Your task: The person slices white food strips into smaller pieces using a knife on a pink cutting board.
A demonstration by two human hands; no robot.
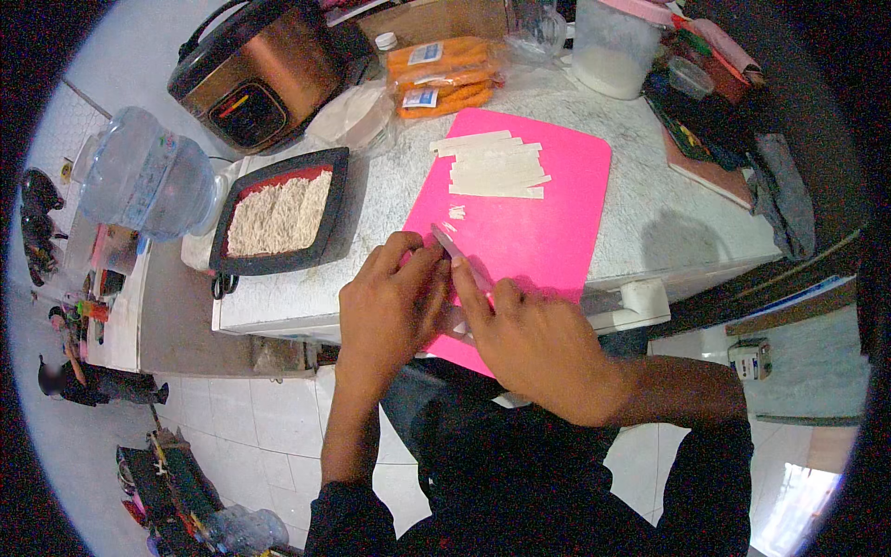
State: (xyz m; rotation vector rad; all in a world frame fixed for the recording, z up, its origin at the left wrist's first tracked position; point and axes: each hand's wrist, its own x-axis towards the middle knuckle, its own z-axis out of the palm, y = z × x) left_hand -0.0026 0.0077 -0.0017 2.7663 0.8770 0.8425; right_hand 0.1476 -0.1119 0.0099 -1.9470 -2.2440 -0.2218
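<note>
My right hand (pixel 536 341) grips a small knife (pixel 451 242), its index finger laid along the blade's spine. The blade points away from me over a pink cutting board (pixel 557 237). Close beside the blade, my left hand (pixel 397 292) rests on the board's left side with its fingers curled. Whatever lies beneath those fingers is mostly hidden; a pale piece (pixel 457 326) shows between the hands. Thin cut slivers (pixel 456 212) lie just beyond the knife tip. Farther up the board is a stack of flat, pale strips, seemingly dough (pixel 495 167).
Left of the board, a black tray with a red inside (pixel 217 240) holds many thin pale shreds. Behind stand a rice cooker (pixel 264 76), bagged orange snacks (pixel 445 73) and a pink-lidded tub (pixel 612 56). A large water bottle (pixel 150 174) is at left; another person (pixel 90 383) appears beyond.
</note>
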